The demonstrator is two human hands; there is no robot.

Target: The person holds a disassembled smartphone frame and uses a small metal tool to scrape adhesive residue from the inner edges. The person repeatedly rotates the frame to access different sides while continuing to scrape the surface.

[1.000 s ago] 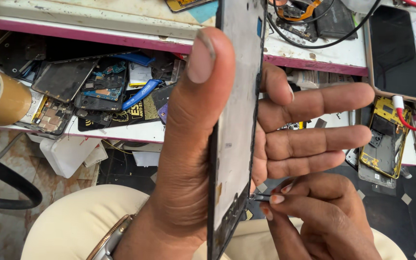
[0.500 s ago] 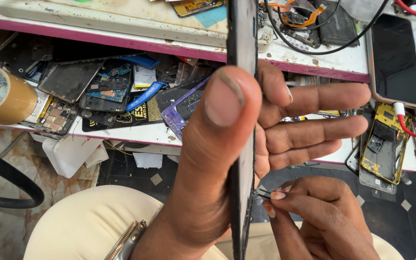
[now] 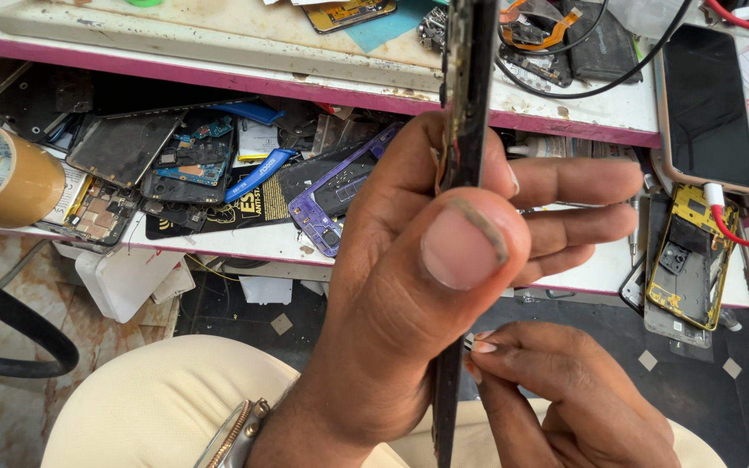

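Head view: left hand [image 3: 426, 286] hides most of edge-on phone panel [image 3: 465, 104].

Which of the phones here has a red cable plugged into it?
The opened phone with the yellow inside, lying at the right. The dark-screened phone above it shows no plug, and the one in the left hand has none.

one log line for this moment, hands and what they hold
left hand: grips phone panel edge-on, upright | right hand: fingertips pinch at panel's lower edge | shelf: behind

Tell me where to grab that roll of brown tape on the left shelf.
Grip the brown tape roll across its outer band, coming from the front-left. It appears to lie tilted with its open core toward the camera, and phone parts crowd its right side.
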